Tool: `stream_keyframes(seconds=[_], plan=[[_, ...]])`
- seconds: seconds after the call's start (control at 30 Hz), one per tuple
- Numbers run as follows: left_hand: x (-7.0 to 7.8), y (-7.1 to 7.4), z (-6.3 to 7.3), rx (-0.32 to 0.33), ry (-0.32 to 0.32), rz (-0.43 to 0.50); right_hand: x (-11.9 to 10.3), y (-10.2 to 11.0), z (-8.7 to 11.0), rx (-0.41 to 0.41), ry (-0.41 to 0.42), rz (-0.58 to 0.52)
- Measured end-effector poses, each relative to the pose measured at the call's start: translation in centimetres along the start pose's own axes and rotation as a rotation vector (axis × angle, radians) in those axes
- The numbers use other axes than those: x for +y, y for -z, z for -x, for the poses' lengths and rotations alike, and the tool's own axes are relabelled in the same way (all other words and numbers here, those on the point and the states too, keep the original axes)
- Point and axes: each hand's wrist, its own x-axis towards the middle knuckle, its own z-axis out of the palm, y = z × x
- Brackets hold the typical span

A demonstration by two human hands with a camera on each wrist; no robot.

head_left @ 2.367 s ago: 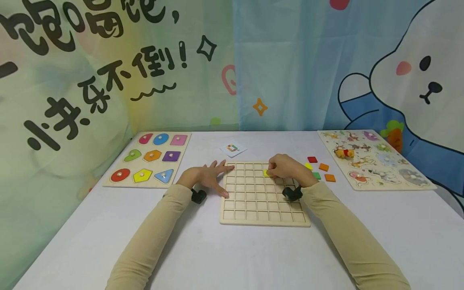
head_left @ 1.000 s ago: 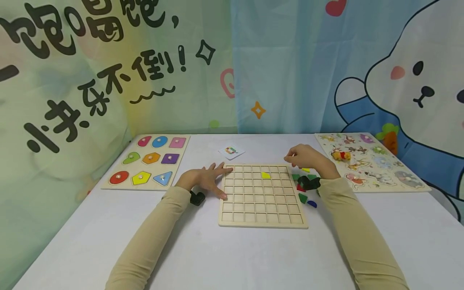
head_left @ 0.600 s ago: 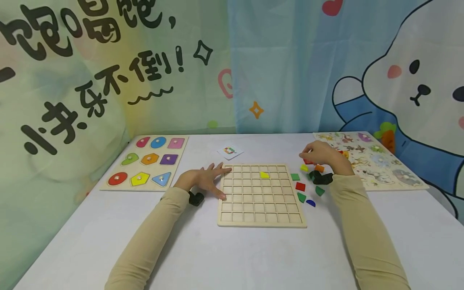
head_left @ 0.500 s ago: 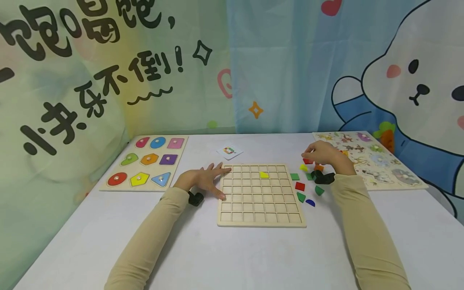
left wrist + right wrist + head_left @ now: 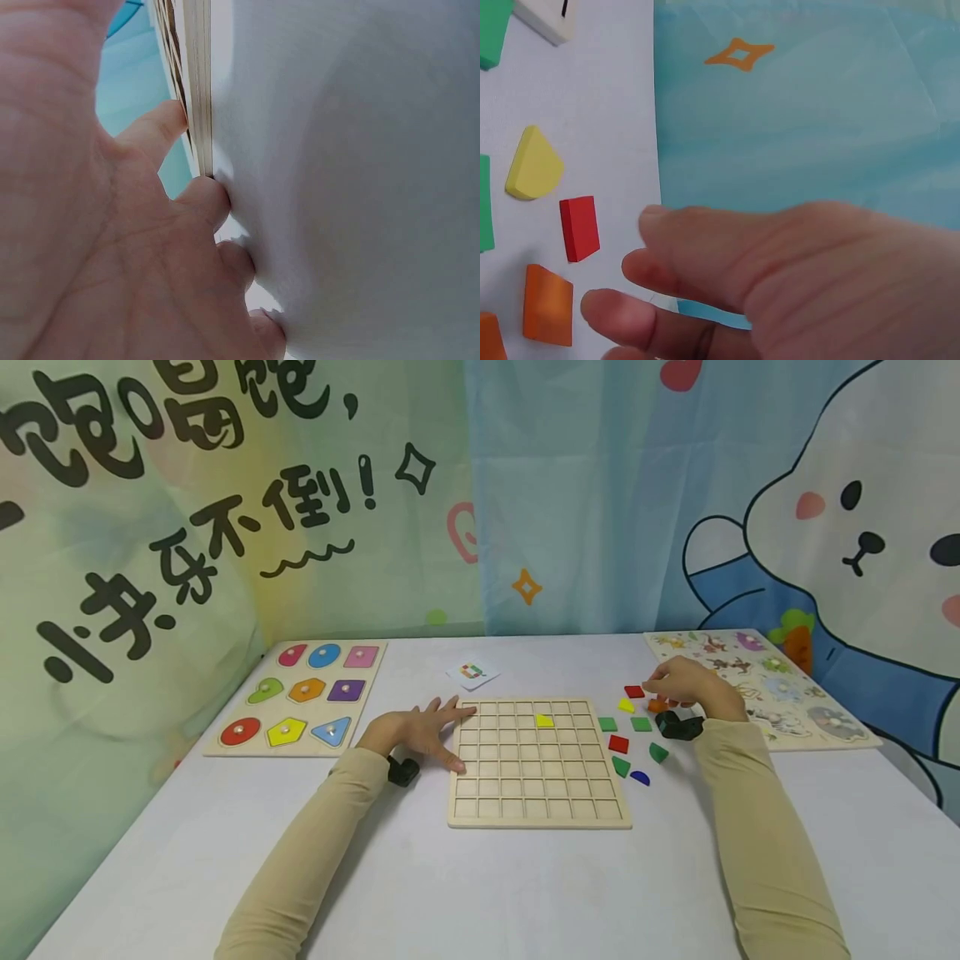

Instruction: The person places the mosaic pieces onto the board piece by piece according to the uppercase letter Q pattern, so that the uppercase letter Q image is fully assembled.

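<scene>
My left hand (image 5: 420, 731) rests spread at the left edge of a wooden grid board (image 5: 540, 823). In the left wrist view, a fingertip (image 5: 169, 120) lies over the board's edge while other fingers touch the tabletop. One yellow piece (image 5: 544, 721) sits in an upper cell of the grid. Right of the board, my right hand (image 5: 690, 683) hovers over the loose pieces, holding nothing. Its fingers and thumb stand apart in the right wrist view, beside an orange block (image 5: 547, 306) and a red block (image 5: 580, 229). A yellow wedge (image 5: 535, 165) lies farther off.
Green pieces (image 5: 641, 724), another red block (image 5: 618, 743) and a blue half-round (image 5: 640, 777) lie along the board's right side. A small pattern card (image 5: 472, 675) is behind it. A shape puzzle (image 5: 300, 727) stands at left, an animal puzzle (image 5: 780, 693) at right.
My right hand has let go of the yellow piece in the grid and moved right to the loose pieces, its fingers now nearer the orange blocks. My left hand stays on the board.
</scene>
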Motion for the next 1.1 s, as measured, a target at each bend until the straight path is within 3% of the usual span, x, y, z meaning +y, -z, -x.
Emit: stream_keyframes(seconds=[0.3, 1.1], plan=[[-0.18, -0.02, -0.21, 0.0, -0.005, 0.001, 0.06, -0.35, -0.27, -0.053, -0.013, -0.009], [-0.35, -0.01, -0.33, -0.003, -0.011, -0.005, 0.63, -0.74, -0.58, -0.078, -0.106, 0.012]])
